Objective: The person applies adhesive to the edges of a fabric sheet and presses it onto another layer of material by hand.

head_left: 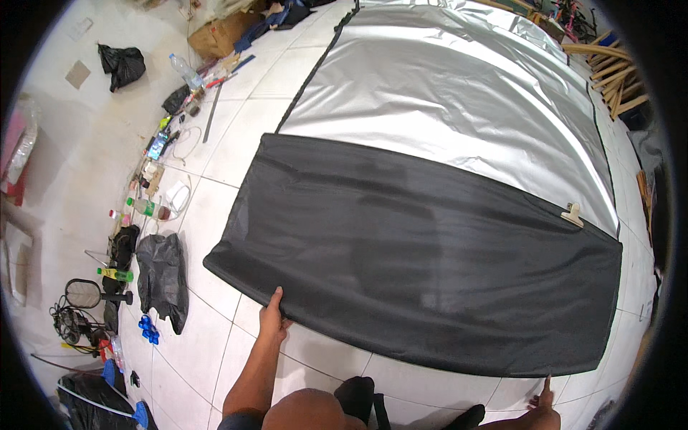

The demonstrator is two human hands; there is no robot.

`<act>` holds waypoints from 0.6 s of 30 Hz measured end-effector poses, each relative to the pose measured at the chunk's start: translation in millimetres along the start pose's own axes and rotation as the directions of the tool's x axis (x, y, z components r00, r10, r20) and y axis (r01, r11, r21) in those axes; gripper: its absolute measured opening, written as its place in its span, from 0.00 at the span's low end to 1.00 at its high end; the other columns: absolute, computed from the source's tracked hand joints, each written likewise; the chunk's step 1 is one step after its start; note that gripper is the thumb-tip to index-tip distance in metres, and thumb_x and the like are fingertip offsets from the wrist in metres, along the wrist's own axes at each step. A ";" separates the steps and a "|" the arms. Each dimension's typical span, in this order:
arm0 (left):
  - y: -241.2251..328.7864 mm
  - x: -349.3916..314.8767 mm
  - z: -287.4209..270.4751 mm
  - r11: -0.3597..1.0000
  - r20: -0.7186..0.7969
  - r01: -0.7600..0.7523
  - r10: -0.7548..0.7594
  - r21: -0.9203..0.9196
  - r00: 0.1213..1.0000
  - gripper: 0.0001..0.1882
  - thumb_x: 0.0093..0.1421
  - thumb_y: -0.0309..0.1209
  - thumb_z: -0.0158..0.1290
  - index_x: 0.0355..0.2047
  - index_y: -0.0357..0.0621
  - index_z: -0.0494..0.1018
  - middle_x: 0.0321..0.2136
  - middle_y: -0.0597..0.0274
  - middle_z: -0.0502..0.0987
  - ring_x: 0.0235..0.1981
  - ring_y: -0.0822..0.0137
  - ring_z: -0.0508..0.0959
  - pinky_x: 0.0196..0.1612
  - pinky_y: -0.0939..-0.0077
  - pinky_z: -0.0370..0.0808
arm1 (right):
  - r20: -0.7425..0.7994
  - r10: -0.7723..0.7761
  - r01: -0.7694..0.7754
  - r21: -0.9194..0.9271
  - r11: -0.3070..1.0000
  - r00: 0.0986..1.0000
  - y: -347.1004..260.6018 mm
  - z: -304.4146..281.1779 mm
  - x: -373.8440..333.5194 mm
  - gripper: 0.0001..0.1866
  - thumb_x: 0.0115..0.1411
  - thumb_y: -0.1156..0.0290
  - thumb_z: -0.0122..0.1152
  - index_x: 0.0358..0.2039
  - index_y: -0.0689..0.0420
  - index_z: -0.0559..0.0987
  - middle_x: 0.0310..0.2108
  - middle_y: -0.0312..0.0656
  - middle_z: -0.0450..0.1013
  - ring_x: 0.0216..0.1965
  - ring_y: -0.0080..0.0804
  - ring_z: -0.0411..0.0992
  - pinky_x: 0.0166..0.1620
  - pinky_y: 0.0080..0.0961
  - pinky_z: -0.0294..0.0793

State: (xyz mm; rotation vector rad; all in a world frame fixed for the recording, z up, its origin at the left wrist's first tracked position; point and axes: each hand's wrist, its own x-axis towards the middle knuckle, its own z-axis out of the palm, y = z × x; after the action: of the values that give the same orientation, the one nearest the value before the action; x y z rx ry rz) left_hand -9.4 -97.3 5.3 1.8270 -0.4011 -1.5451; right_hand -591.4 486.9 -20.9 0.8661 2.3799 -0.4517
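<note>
Progress, as judged: the wide, black, smooth-woven fabric panel [423, 251] is spread out, with one off-white spring clip [572, 216] fixed on its far edge, toward the right corner. No second clip shows along that edge. Beyond the panel, the shiny silver sheet [459, 93] with dark edging lies uncovered; whether the two are joined cannot be told.

Condition: panel creased lengthwise, near edge bowed, lying over white floor tiles [204, 215].

Left hand [273, 320] pinches the panel's near edge, thumb on top. Right hand [543, 401] puts an extended finger to the same edge, farther right; its grip cannot be told.
</note>
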 end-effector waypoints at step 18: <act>8.1 46.4 -43.7 0.990 0.302 -0.101 0.126 -0.098 0.945 0.32 0.59 0.44 0.59 0.58 0.39 0.68 0.57 0.56 0.72 0.58 0.56 0.69 0.64 0.60 0.64 | 0.004 -0.382 0.049 0.990 0.130 0.924 -36.0 31.9 -51.2 0.27 0.56 0.74 0.66 0.54 0.70 0.70 0.51 0.54 0.73 0.51 0.49 0.73 0.56 0.45 0.73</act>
State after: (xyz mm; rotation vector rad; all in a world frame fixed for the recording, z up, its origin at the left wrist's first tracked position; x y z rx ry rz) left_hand 44.8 -119.0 -21.4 1.4753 -0.5696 -1.7428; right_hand -570.6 420.6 -10.7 0.7994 1.6642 -2.3152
